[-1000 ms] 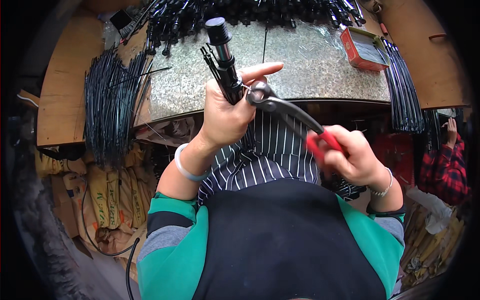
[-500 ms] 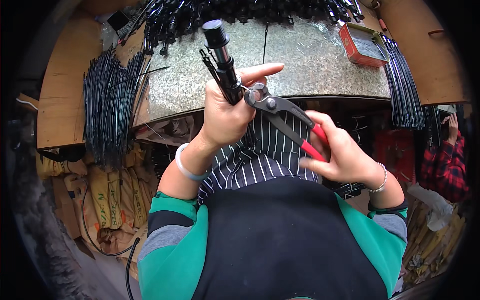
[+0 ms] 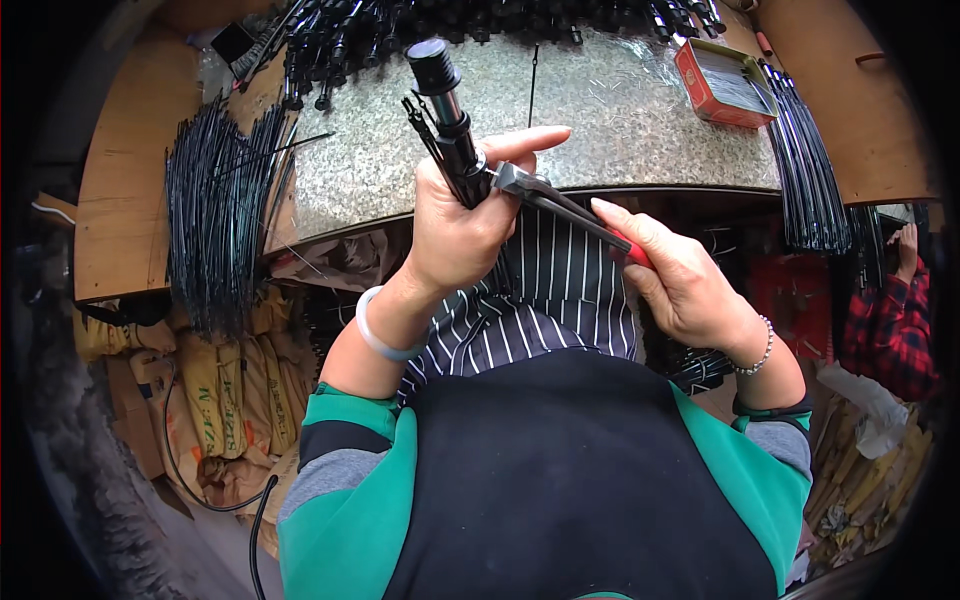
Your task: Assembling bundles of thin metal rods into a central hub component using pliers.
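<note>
My left hand (image 3: 455,225) is wrapped round a black umbrella frame (image 3: 452,130), its index finger stretched out to the right. The frame's thick ribbed end points up and away from me, with thin black ribs beside the metal shaft. My right hand (image 3: 683,275) grips end-cutting pincers (image 3: 565,207) with red handles. Their jaws meet the frame just above my left thumb, and the handles are squeezed close together. What lies between the jaws is too small to make out.
Thin black ribs (image 3: 225,200) hang over the bench's left edge, and more rods (image 3: 805,165) on the right. A red tin (image 3: 715,95) of thin wire pieces stands on the speckled bench top (image 3: 640,150). Black frames (image 3: 400,35) are heaped behind. Another person's plaid sleeve (image 3: 890,335) shows at right.
My right hand has turned the pincers edge-on and brought their spread handles together. Its fingers have closed up. My left hand and the umbrella frame have barely moved.
</note>
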Motion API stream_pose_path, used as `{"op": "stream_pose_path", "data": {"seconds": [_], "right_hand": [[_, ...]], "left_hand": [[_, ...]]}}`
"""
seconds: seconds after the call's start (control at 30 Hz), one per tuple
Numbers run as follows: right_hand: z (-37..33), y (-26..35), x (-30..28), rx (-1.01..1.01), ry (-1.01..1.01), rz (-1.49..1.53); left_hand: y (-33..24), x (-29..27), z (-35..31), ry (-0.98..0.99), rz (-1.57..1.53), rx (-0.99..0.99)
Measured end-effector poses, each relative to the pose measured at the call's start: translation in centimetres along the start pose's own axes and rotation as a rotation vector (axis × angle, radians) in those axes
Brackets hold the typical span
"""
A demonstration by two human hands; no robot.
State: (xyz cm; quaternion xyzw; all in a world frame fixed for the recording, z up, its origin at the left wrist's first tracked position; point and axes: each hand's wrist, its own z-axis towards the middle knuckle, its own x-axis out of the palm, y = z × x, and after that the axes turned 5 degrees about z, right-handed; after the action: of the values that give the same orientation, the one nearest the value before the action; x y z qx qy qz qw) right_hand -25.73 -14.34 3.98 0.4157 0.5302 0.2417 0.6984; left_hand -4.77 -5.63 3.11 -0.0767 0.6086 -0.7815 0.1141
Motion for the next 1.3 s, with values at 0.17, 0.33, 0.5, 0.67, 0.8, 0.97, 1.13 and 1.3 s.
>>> {"op": "stream_pose_path", "data": {"seconds": [0.17, 0.33, 0.5, 0.67, 0.8, 0.97, 1.13, 1.3], "right_hand": [[-0.9, 0.5, -1.9, 0.078, 0.014, -0.105], [-0.5, 2.7, -4.0, 0.149, 0.067, -0.285], [1.4, 1.5, -3.2, 0.160, -0.001, -0.084], [2.1, -6.2, -2.6, 0.166, -0.310, -0.508], [1.9, -8.7, -2.7, 0.169, -0.511, -0.963], [3.7, -4.6, 0.6, 0.288, 0.066, 0.689], [2.8, -3.0, 2.8, 0.268, 0.007, 1.513], [-1.9, -3.6, -2.3, 0.110, -0.245, 1.445]], "left_hand": [[-0.3, -0.1, 0.1, 0.039, 0.077, 0.066], [-0.2, -0.2, 0.6, 0.040, 0.439, 0.281], [-1.3, -0.5, 1.1, 0.057, -0.184, -0.140], [-1.0, -1.6, 1.8, 0.161, -0.832, -0.063], [-2.5, -0.8, 2.0, 0.145, -0.684, -0.231], [-4.3, 2.0, 0.8, 0.614, 0.671, 0.312], [-5.6, 7.5, 0.0, 0.804, 0.922, 0.732], [-5.1, 5.1, -1.5, 0.759, 0.419, 0.710]]}}
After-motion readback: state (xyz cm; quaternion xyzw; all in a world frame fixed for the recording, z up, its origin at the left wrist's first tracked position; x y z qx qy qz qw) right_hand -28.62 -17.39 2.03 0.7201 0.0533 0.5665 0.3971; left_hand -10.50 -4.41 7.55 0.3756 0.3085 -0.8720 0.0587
